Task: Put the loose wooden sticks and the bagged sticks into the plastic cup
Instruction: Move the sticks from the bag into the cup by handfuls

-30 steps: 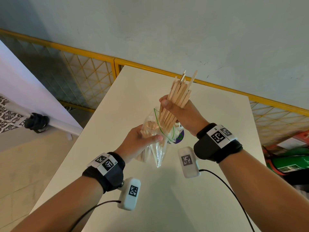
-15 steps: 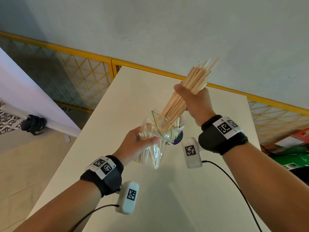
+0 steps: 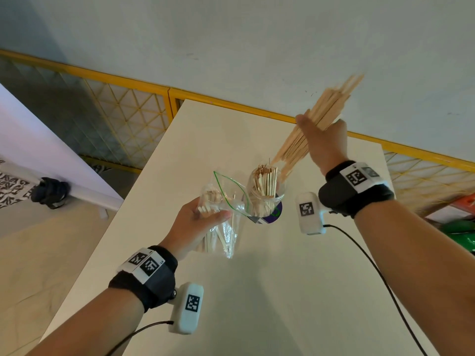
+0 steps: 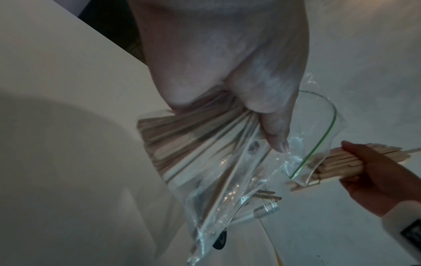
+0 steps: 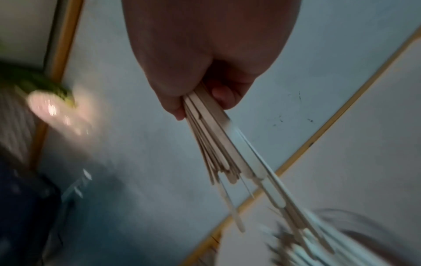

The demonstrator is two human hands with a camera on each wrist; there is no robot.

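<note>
My right hand (image 3: 321,134) grips a bundle of wooden sticks (image 3: 305,136), raised and tilted above and to the right of the clear plastic cup (image 3: 264,199). The cup stands on the white table (image 3: 282,278) and holds several sticks upright. My left hand (image 3: 203,219) holds a clear zip bag (image 3: 226,217) with its green-edged mouth open beside the cup; some sticks lie inside it. In the left wrist view my fingers (image 4: 268,111) bunch the bag (image 4: 216,162) around its sticks. In the right wrist view the bundle (image 5: 218,144) fans out from my fist, blurred.
A yellow mesh fence (image 3: 123,116) runs behind the table along a grey wall. A white board (image 3: 38,150) leans at the left with a dark clamp (image 3: 50,192) at its foot. Green and red items (image 3: 462,227) sit at the far right.
My right hand has pulled the bundle of sticks up and out of the bag, moving up and to the right. The cup with its sticks is now uncovered. The left hand still holds the bag.
</note>
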